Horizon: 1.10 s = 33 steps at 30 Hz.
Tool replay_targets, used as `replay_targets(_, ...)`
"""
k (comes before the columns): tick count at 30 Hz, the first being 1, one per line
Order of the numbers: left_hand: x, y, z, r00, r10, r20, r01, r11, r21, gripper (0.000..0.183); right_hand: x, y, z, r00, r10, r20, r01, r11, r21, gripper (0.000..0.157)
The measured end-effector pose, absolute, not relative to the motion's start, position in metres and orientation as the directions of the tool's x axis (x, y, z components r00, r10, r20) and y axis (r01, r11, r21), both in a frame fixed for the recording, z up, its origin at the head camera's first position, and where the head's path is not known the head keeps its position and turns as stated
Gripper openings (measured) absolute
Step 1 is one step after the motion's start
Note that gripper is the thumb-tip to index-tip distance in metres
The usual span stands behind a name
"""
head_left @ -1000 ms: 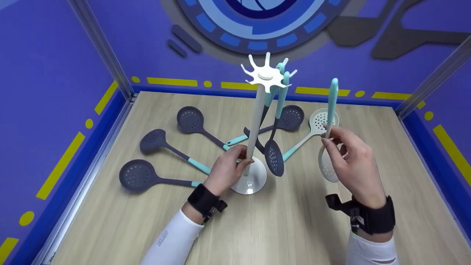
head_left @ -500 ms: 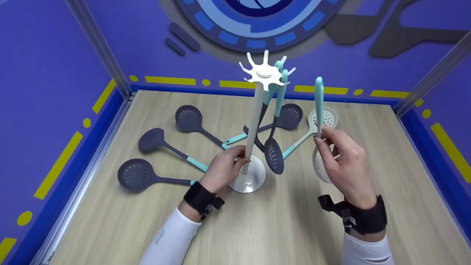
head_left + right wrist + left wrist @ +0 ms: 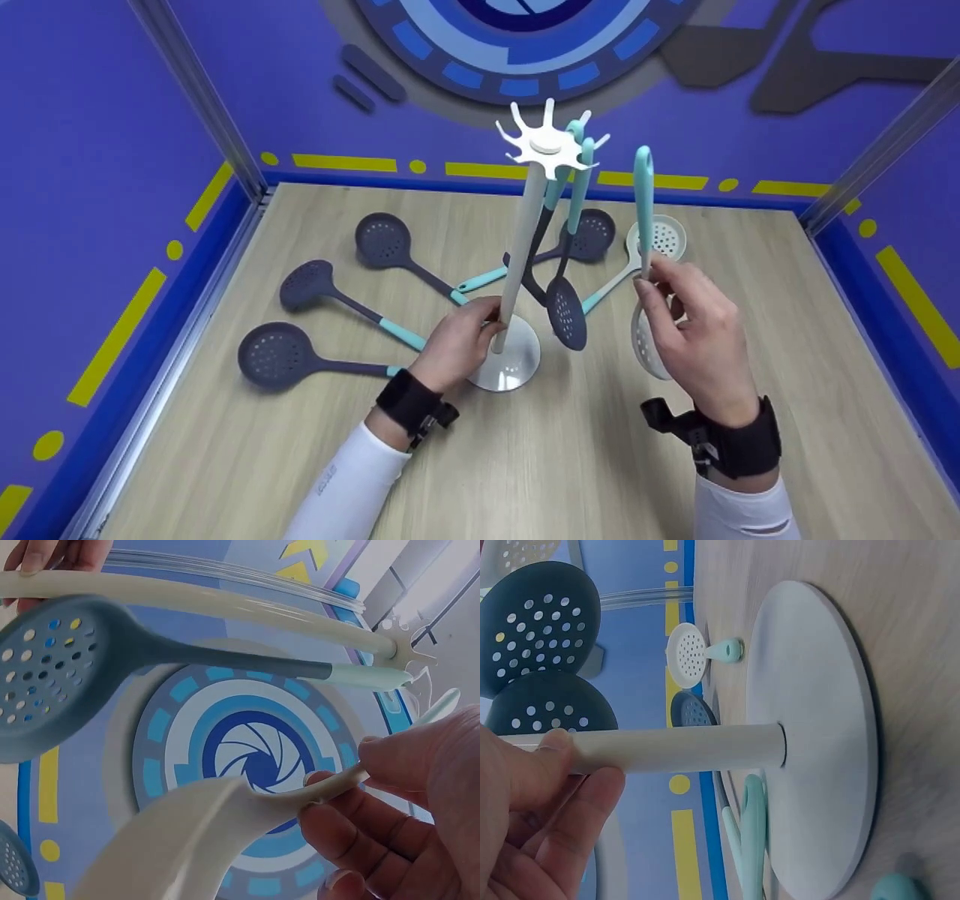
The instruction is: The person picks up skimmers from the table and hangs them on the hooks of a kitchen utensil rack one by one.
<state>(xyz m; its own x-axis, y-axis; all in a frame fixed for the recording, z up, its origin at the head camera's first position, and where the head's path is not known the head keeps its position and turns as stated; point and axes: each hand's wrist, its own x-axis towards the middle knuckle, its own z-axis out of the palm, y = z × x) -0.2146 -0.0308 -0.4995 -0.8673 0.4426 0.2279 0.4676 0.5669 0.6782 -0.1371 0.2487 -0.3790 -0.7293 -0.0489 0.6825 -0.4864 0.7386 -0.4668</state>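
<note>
A white utensil stand [image 3: 517,247] with a round base and a ring of hooks on top stands on the table. My left hand [image 3: 459,341] pinches its pole low down, thumb and fingers round it in the left wrist view. Two dark utensils with mint handles hang from the hooks on the right; the nearer is a slotted skimmer [image 3: 567,313]. To the right of the stand, my right hand [image 3: 697,330] pinches a pale skimmer [image 3: 643,202] by its stem, mint handle up, head down. That head is partly hidden behind the hand in the head view.
Dark skimmers [image 3: 276,356] and a dark slotted ladle [image 3: 306,285] lie left of the stand. Another dark skimmer [image 3: 591,234] and a pale skimmer [image 3: 660,238] lie behind it. Blue-purple walls [image 3: 450,127] bound the wooden table [image 3: 570,465] at the back and sides.
My right hand has moved left with the pale skimmer, nearer the stand. The stand's top has shifted slightly right in the last half second, while my left hand keeps its hold.
</note>
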Motion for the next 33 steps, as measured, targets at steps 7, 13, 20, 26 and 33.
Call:
replay_targets(7,-0.214,-0.029,-0.501,-0.869,0.433,0.239,0.468,0.561,0.683,0.027,-0.137,0.246,-0.379,-0.708,-0.063,0.703,-0.518,0.724,-0.457,0.030)
replay_targets(13,-0.213,-0.028,-0.502,-0.868,0.425,0.256,0.471,0.544,0.694,0.022,-0.136,0.243,-0.380,-0.704,-0.068,0.707,-0.517,0.731,-0.445,0.030)
replay_targets(20,-0.212,-0.026,-0.503,-0.873,0.420,0.249,0.461,0.540,0.705,0.021,-0.137,0.241,-0.381,-0.700,-0.081,0.710,-0.529,0.726,-0.439,0.029)
replay_targets(26,-0.211,-0.024,-0.504,-0.874,0.413,0.258,0.460,0.527,0.714,0.025,-0.139,0.241,-0.383,-0.695,-0.085,0.714,-0.536,0.723,-0.436,0.031)
replay_targets(33,-0.210,-0.020,-0.504,-0.875,0.412,0.253,0.453,0.517,0.726,0.024,-0.140,0.240,-0.384,-0.689,-0.084,0.719,-0.537,0.725,-0.430,0.031)
